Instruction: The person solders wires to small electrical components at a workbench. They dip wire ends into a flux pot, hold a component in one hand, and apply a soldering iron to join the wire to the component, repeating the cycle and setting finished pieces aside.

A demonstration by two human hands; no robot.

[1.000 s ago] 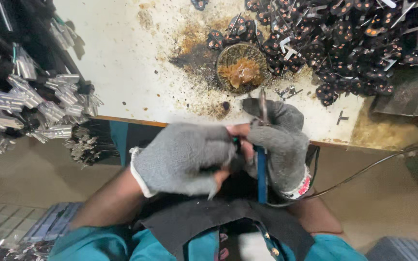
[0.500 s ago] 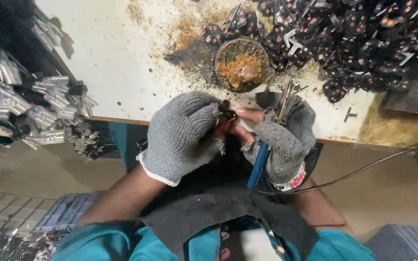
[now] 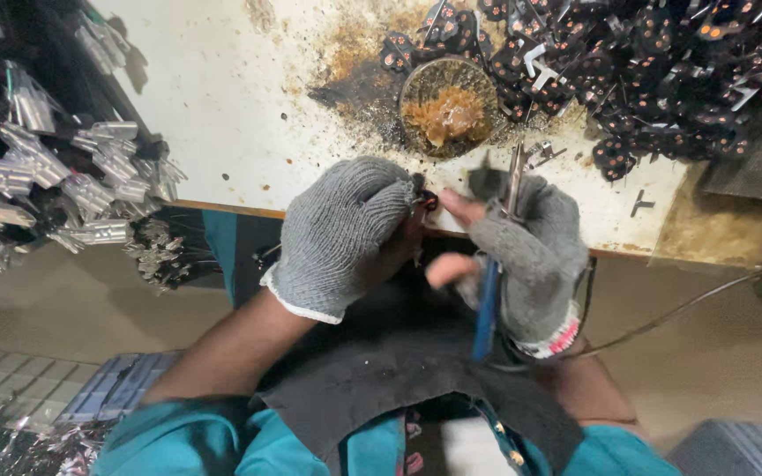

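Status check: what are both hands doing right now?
Left hand pinching a small dark part. Right hand gripping blue-handled tool. Nothing between them.

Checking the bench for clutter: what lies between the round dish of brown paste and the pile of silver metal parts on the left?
In the head view, only bare, stained white tabletop lies between the dish and the silver parts.

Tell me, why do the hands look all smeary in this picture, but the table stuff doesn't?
In the head view, the right hand and its blue-handled tool are smeared by motion blur; the left hand is only a little soft; the round tin and the white table are sharper and brightly lit, while the picture's lower corners fall dark and fuzzy.
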